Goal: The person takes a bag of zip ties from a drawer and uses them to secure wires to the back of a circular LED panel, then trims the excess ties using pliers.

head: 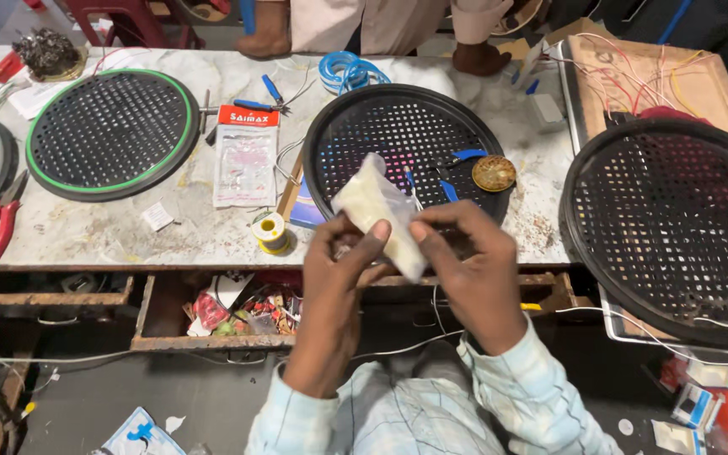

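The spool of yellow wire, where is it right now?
In the head view the spool of yellow wire stands on the marble bench, left of the person's left hand, just below the flat packet and beside the middle round mesh grille.

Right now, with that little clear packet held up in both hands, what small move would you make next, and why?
Probably pry the small clear plastic packet open at its lower edge. The left hand and right hand both pinch that edge, thumbs close together, and the packet stands up over the black perforated round grille. That looks like a grip for parting it. What it contains cannot be told.
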